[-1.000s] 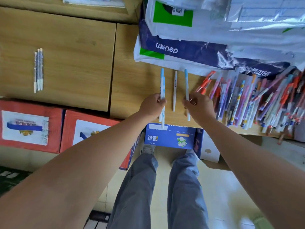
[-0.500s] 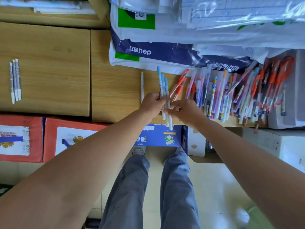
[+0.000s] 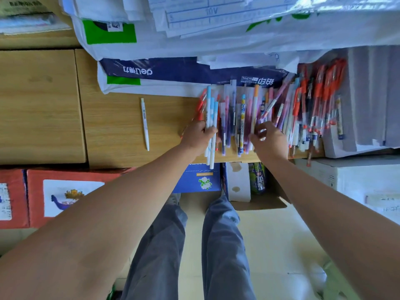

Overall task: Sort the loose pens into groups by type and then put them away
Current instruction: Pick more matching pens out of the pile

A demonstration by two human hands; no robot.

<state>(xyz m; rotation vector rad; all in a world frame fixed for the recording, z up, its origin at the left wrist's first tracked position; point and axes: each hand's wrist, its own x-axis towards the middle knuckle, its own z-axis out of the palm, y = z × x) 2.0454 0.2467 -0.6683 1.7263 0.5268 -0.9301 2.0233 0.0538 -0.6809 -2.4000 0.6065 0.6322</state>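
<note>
My left hand [image 3: 200, 135] grips three light-blue and white pens [image 3: 211, 109], held upright over the left edge of the loose pen pile [image 3: 279, 113]. The pile spreads across the wooden desk [image 3: 112, 126] and mixes pink, purple, orange and red pens, many in clear wrappers. My right hand [image 3: 268, 137] reaches into the middle of the pile with fingers spread and curved, touching pens; blur hides whether it holds one. A single white pen [image 3: 144, 123] lies alone on the desk to the left.
Packs of white and blue paper [image 3: 173, 70] are stacked behind the pens. A white box [image 3: 368, 100] borders the pile on the right. Under the desk edge stand a blue box [image 3: 201, 180], an open carton [image 3: 255, 191] and red boxes [image 3: 65, 195].
The view has swung right, dropping the pens at far left out of frame. My right hand let go of the blue bundle and moved right into the pile. My left hand keeps the three pens.
</note>
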